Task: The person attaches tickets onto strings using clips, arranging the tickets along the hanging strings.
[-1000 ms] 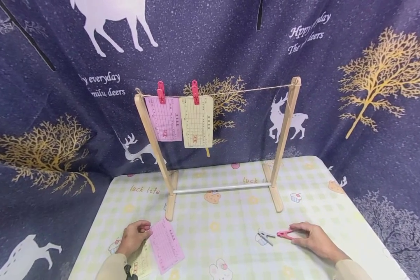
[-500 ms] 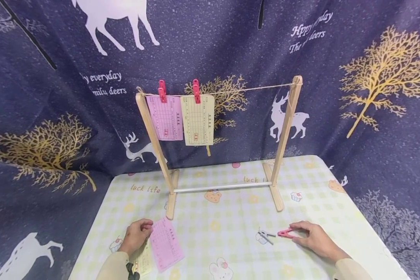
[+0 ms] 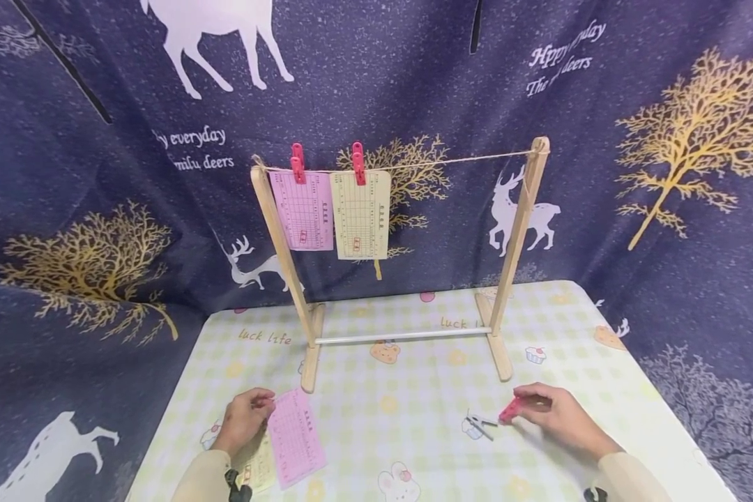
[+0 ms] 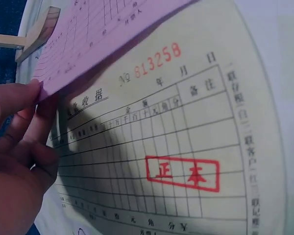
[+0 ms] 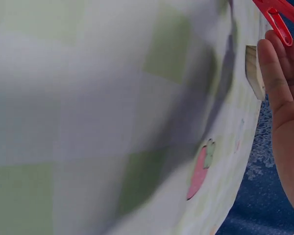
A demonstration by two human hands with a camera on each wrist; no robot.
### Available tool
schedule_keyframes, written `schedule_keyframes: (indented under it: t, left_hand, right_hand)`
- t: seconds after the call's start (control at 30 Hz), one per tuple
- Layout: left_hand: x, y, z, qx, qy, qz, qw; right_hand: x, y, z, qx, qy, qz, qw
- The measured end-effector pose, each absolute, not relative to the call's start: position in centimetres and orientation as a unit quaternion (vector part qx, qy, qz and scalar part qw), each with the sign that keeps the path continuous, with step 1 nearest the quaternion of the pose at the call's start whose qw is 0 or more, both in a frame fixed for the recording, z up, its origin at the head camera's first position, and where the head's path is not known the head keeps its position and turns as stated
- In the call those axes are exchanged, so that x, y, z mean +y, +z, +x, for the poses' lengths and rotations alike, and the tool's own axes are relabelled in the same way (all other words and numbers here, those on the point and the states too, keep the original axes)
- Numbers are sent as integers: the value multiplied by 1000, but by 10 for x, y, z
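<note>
My left hand [image 3: 245,422] pinches the edge of a pink receipt slip [image 3: 297,438] between thumb and fingers, as the left wrist view shows. Partly under it lies a yellow receipt slip [image 4: 201,137] with a red stamp; in the head view the wrist and the pink slip cover much of it. My right hand [image 3: 561,418] holds a red clothespin [image 3: 510,410] by its handles, just above the table. To the left of that clothespin lies a grey clothespin [image 3: 480,424]. In the right wrist view, the red clothespin [image 5: 277,22] shows only partly at the top right corner.
Beyond the hands stands a wooden rack [image 3: 519,230] with a twine line [image 3: 452,162]. Red clothespins hold a pink slip [image 3: 301,213] and a yellow slip [image 3: 362,216] on its left half. A white rod [image 3: 408,337] joins the feet on the checked tablecloth [image 3: 414,390].
My right hand has lifted a little and turned the red clothespin, whose handles now look squeezed closer together. The left hand keeps its pinch on the pink slip. The head view has shifted slightly.
</note>
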State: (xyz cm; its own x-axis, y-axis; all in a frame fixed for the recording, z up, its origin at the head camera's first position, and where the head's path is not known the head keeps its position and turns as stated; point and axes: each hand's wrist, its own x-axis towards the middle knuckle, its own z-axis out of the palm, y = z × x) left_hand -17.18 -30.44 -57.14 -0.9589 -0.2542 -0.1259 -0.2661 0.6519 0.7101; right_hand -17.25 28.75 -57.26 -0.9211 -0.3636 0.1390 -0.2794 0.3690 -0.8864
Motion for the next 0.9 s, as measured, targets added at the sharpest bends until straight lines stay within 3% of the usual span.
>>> schedule_keyframes:
  t: [0.9]
  left_hand:
    - [-304, -523, -180, 866, 481, -135, -21]
  right_hand:
    - [278, -528, -194, 805, -550, -218, 53]
